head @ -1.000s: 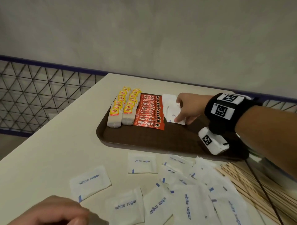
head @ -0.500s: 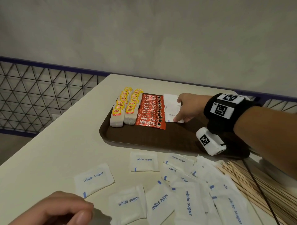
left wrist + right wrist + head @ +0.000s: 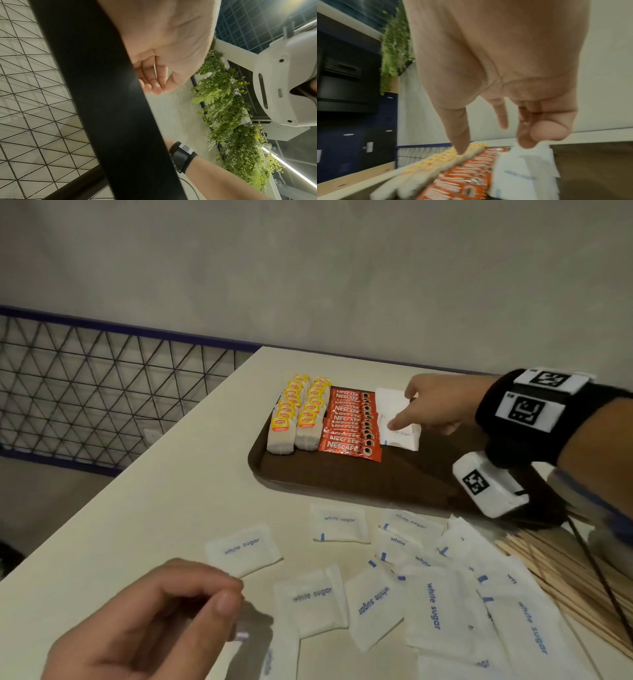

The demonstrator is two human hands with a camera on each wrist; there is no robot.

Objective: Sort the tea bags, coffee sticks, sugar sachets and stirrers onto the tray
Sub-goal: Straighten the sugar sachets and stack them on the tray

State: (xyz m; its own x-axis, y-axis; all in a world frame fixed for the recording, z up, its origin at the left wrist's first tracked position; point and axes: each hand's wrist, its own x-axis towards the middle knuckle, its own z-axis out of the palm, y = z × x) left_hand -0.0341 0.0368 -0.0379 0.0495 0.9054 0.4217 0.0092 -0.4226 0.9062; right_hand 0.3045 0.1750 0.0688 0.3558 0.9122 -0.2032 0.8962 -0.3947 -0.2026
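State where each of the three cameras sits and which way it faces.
Head: looks forward and down at the tray; both hands show.
Left wrist: faces upward past the left hand at foliage and a headset.
Right wrist: looks along the right hand at the tray rows.
Shared by head and right wrist: the coffee sticks.

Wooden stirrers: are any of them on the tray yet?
No. The wooden stirrers all lie on the table, right of the loose sugar sachets; the tray holds none.
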